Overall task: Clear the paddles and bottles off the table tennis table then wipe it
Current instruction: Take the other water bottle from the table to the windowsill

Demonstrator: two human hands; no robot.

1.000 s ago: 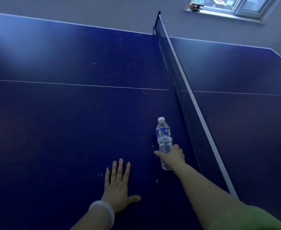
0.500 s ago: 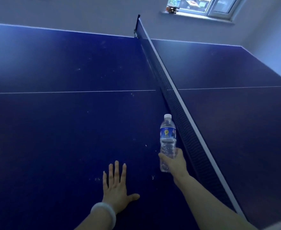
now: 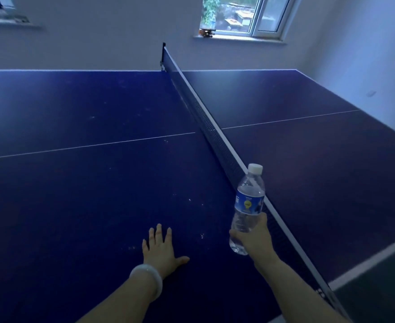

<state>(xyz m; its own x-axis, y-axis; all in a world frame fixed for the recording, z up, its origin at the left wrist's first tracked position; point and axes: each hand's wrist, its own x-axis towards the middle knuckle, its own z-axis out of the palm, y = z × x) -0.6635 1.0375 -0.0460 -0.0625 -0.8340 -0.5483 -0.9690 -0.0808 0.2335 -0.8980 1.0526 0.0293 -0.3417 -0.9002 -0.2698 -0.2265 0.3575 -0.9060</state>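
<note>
Right hand (image 3: 253, 238) is gripping the lower half of a clear water bottle (image 3: 247, 206) — white cap on, blue label, nearly upright, just left of the net (image 3: 215, 134); can't tell if its base is touching the blue table tennis table (image 3: 75, 183). Left hand (image 3: 160, 249) is lying flat on the table, fingers spread and holding nothing — pale bangle (image 3: 148, 279) sitting on that wrist.

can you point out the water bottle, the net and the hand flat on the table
water bottle (image 3: 249, 203): head view, on its blue label.
net (image 3: 211, 129): head view, on the dark mesh near the centre line.
left hand (image 3: 161, 247): head view, on the back of the hand.
</note>
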